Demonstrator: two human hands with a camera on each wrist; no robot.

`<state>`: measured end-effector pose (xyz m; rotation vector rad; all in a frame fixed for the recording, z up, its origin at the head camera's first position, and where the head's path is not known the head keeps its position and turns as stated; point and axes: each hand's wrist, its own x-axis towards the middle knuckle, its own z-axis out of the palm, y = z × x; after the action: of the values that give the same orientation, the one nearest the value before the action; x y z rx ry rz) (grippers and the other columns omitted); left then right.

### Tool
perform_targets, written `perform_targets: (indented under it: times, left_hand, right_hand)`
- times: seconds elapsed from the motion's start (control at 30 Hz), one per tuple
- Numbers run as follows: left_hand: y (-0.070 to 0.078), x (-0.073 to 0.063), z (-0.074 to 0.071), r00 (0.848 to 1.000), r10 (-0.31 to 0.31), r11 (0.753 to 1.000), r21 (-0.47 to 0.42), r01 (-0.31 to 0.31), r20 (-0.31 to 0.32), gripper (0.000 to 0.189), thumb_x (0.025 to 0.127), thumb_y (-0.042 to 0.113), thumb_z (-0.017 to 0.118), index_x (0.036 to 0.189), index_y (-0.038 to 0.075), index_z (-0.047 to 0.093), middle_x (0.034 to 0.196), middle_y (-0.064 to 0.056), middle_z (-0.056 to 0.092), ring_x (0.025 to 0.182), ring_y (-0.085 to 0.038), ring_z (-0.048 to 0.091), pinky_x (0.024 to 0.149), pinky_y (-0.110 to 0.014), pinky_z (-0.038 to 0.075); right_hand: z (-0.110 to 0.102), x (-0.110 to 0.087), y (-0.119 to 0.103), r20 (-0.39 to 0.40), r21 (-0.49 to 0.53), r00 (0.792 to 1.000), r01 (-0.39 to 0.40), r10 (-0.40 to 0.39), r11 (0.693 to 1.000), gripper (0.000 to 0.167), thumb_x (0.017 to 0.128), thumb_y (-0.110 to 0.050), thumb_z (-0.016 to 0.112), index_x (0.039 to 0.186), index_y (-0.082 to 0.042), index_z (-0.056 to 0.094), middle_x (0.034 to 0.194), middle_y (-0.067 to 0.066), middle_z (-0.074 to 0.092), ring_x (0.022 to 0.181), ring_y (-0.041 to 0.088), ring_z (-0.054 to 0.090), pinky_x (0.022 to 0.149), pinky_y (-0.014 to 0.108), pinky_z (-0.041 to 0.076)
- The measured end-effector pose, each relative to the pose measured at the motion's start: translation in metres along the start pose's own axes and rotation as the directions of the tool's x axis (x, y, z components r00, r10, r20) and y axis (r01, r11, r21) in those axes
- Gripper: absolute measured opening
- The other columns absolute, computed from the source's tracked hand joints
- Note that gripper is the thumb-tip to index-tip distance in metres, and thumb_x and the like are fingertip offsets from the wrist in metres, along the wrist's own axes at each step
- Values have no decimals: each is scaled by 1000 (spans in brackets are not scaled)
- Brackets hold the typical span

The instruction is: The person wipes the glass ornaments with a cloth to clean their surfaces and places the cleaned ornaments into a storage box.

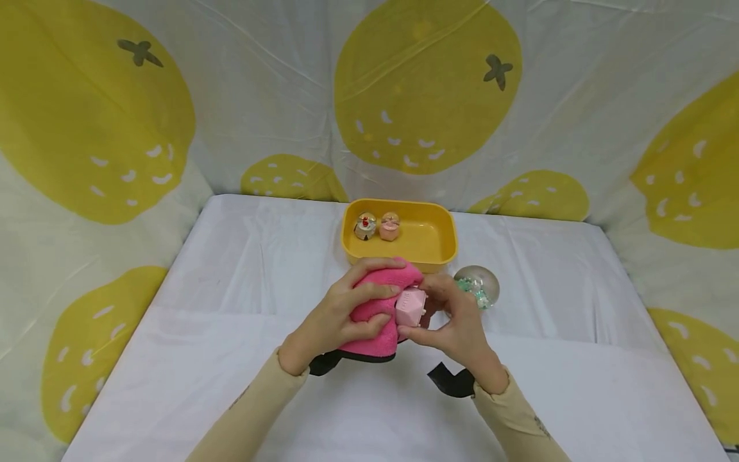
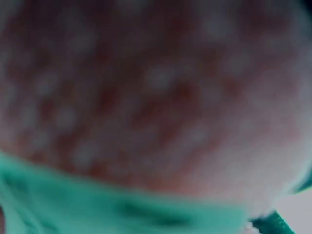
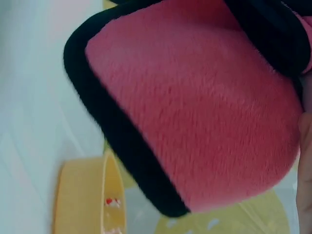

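Note:
In the head view my left hand (image 1: 355, 308) grips a bunched pink cloth (image 1: 378, 346) with dark edging, fingers spread across its top. The cloth presses against a small pink faceted piece (image 1: 410, 307). My right hand (image 1: 458, 317) pinches that piece between thumb and fingers from the right. Up close in the right wrist view, the pink cloth (image 3: 195, 107) shows a fuzzy surface and a wide black border. A blurred palm fills most of the left wrist view.
Behind the hands stands a yellow tray (image 1: 430, 206); a small globe with a red detail (image 1: 365, 226) and a small pink globe (image 1: 389, 226) lie at its left. A larger clear ball (image 1: 485, 285) with green bits rests on the white-covered table (image 1: 242, 256), right of my right hand.

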<state>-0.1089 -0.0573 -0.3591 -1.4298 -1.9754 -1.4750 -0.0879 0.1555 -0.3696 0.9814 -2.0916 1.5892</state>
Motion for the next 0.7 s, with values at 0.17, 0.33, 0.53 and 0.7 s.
perform_targets:
  times: [0.17, 0.33, 0.53, 0.7]
  left_hand:
    - [1, 2, 1, 999, 11, 995, 97, -15, 40, 27, 85, 12, 71, 111, 7, 62, 134, -17, 43, 121, -31, 47, 94, -32, 47]
    - [-1, 1, 5, 1000, 16, 994, 107, -18, 23, 29, 84, 11, 72, 110, 7, 61, 134, -17, 43, 121, -31, 46, 93, -31, 48]
    - [-4, 1, 4, 995, -72, 997, -41, 69, -73, 34, 79, 0, 69, 110, 7, 56, 132, -16, 47, 119, -30, 48, 88, -35, 51]
    - [-3, 2, 1, 991, -115, 992, -60, 111, -66, 34, 80, 1, 69, 111, 7, 55, 131, -14, 48, 120, -28, 47, 87, -35, 52]
  right_hand:
    - [5, 1, -11, 77, 359, 917, -391, 390, 848, 30, 89, -16, 63, 108, -2, 44, 69, 5, 62, 45, 15, 53, 37, 24, 45]
    - [4, 1, -19, 92, 344, 843, -526, 530, 778, 19, 94, -16, 51, 107, -4, 44, 60, 6, 59, 39, 16, 50, 36, 24, 43]
    - [0, 3, -9, -24, -164, 999, 27, -31, 986, 51, 87, -34, 71, 117, 3, 51, 110, 15, 58, 95, 23, 58, 80, 22, 51]
    - [-6, 9, -1, 16, -258, 955, 291, -297, 921, 48, 86, -39, 70, 107, 4, 61, 108, 22, 56, 102, 29, 55, 92, 21, 46]
